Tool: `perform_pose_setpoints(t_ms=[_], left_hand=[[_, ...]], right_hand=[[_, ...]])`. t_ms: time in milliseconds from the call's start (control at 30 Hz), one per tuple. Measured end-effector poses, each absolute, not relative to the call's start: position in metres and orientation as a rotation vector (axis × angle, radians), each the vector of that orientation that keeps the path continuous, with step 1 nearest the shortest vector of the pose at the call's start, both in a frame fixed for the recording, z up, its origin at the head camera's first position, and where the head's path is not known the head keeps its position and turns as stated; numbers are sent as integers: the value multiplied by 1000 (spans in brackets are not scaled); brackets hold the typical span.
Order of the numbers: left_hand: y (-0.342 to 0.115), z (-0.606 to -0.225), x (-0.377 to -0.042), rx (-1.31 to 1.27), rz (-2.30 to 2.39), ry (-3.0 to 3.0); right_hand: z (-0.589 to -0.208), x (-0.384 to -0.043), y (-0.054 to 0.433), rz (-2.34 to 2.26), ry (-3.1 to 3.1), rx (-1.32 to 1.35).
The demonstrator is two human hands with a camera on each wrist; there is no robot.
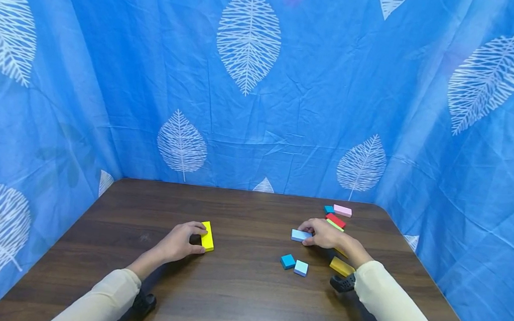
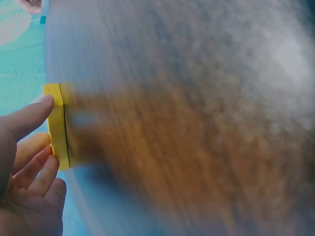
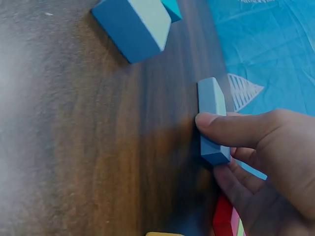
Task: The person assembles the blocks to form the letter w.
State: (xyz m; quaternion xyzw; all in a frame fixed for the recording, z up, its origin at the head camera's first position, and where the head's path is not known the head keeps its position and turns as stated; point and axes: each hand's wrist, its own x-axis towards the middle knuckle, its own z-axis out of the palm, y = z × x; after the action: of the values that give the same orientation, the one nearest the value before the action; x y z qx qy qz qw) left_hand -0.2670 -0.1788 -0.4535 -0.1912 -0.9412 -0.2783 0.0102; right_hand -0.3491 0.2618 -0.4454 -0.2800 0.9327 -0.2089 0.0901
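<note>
On the left half of the table, my left hand (image 1: 179, 242) has its thumb and fingers against a yellow rectangular block (image 1: 207, 236). The left wrist view shows the yellow block (image 2: 60, 127) with the thumb on one side edge and fingertips lower along it. Over on the right, my right hand (image 1: 324, 233) pinches a light blue rectangular block (image 1: 300, 235). In the right wrist view the thumb lies across the near face of the light blue block (image 3: 211, 105), and the fingers are behind it, partly hidden.
Nearer me lie a teal block (image 1: 287, 261) and a pale blue block (image 1: 301, 268). A dark yellow block (image 1: 341, 267) sits under the right wrist. Beyond the right hand are red (image 1: 336, 220), light green (image 1: 335, 225), pink (image 1: 342, 210) and teal blocks (image 1: 328, 209). A leaf-patterned curtain (image 1: 240, 144) surrounds the table.
</note>
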Motion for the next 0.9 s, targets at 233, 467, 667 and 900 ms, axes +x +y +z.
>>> perform_pose_setpoints(t_ms=[233,467,667,900], left_hand=[[-178,-454,-267,-548,-885,-2953],[-178,-454,-267,-567,-860,-2947],[-175,-453,-267,-585,-812,-2955],[-169,-452,-263,-636,-789,-2968]], right_hand=[[-441,-353,259,-663,2730,-880],[-435,-360,249,-647,2734,-924],[-426,-367,233,-602,2741,-938],[-416,-373,207,-578,2750,-981]])
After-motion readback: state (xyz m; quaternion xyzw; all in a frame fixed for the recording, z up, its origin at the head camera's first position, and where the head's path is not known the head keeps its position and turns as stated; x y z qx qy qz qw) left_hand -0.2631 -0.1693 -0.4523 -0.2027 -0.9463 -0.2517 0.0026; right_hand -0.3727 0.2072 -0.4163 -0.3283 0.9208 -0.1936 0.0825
